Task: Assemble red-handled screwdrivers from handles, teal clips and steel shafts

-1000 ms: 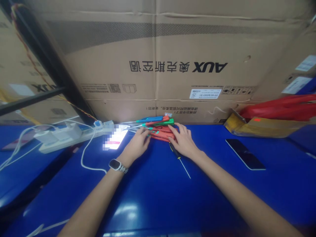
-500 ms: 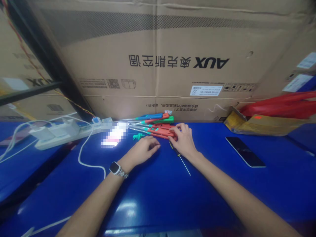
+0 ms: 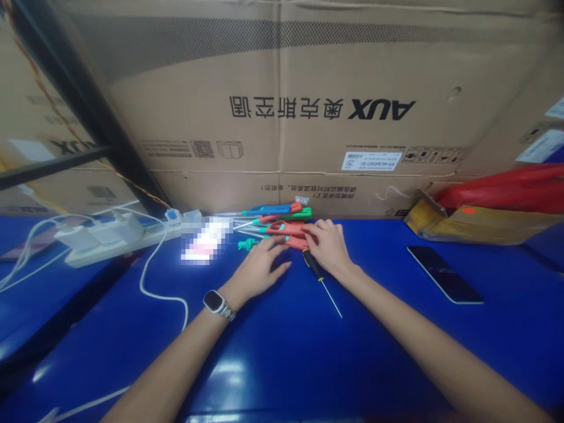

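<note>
A pile of long-necked lighters with red, blue and green handles lies on the blue table against the carton, metal necks to the left. My right hand (image 3: 328,244) is closed at the handle ends, its fingers curled on a red lighter (image 3: 293,228). From the front left, my left hand (image 3: 259,267), with a watch (image 3: 214,301) on the wrist, reaches to the nearest lighter (image 3: 298,241). Its fingertips touch that handle and its thumb stands apart. Just below my right hand lies a screwdriver (image 3: 314,265) with a black and yellow handle. A green tied bundle (image 3: 247,243) sits beside the lighters.
A large cardboard carton (image 3: 198,106) walls off the back. Left are a power strip (image 3: 101,249) with white plugs and a loose white cable (image 3: 143,282). A blurred bright patch (image 3: 205,241) lies nearby. Right are a phone (image 3: 445,275) and an open box (image 3: 484,223) holding red plastic.
My left hand has moved right and forward, its fingers opening out onto the nearest red lighter. My right hand stays at the handle ends, uncovering more of the screwdriver handle.
</note>
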Demonstrator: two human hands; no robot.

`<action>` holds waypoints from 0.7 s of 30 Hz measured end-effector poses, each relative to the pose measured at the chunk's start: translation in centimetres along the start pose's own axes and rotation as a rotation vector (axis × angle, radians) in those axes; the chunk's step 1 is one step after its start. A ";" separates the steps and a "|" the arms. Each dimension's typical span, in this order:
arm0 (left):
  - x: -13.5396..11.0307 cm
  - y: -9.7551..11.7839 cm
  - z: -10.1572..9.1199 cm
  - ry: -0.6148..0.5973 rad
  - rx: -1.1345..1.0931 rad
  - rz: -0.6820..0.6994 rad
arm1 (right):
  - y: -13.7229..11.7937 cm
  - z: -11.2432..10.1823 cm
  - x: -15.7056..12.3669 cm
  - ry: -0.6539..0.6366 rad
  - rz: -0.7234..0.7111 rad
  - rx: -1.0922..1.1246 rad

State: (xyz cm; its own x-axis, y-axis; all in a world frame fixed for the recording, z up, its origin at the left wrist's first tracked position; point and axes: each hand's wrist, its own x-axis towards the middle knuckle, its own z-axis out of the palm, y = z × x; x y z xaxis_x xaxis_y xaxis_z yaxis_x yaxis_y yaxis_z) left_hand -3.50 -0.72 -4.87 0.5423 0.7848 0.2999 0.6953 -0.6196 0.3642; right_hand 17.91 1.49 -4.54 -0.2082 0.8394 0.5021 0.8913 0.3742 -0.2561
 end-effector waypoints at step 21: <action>-0.2 0.0 -0.3 0.040 -0.026 0.040 | -1.1 -0.2 -1.7 0.083 -0.090 0.195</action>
State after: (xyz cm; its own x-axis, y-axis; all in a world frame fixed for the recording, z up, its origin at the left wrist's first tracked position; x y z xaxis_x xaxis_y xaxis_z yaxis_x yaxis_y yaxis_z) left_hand -3.68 -0.87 -4.68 0.5495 0.7590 0.3493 0.6609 -0.6506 0.3739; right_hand 17.35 -0.44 -4.98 -0.2420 0.7672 0.5940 0.7740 0.5218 -0.3586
